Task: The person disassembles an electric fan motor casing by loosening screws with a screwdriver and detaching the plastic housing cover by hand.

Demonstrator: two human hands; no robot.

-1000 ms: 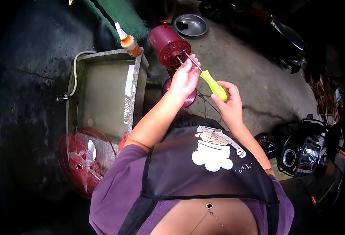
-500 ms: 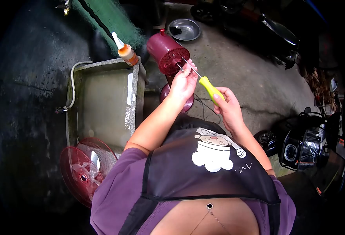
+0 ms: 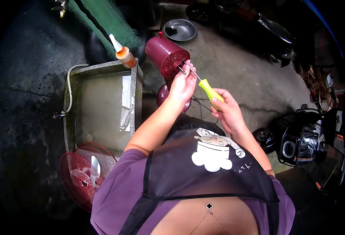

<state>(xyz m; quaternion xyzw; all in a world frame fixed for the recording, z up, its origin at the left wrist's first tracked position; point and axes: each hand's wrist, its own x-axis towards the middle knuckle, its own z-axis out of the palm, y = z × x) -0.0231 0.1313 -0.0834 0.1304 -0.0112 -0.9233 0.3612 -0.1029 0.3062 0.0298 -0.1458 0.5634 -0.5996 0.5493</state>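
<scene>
A dark red fan motor housing (image 3: 162, 55) stands on its stand, its round front face with a metal shaft turned toward me. My right hand (image 3: 228, 111) is wrapped round the yellow-green handle of a screwdriver (image 3: 210, 93). The screwdriver's tip meets the front face of the housing, beside the shaft. Just below that face is my left hand (image 3: 183, 84), its fingers pinched together around the screwdriver's shank near the tip. What else those fingers may hold is too small to tell. The round base (image 3: 164, 95) shows partly behind my left forearm.
A concrete basin (image 3: 133, 94) of water is at the left, with an orange and white bottle (image 3: 126, 56) on its corner. Red fan guards (image 3: 78, 176) lean at its near end. A metal bowl (image 3: 186, 30) sits beyond the housing. A motorcycle (image 3: 276, 29) stands at back right.
The view has shifted, so the housing and basin appear slightly lower and further left. My right hand has closed further over the screwdriver handle. The tip stays at the housing's face.
</scene>
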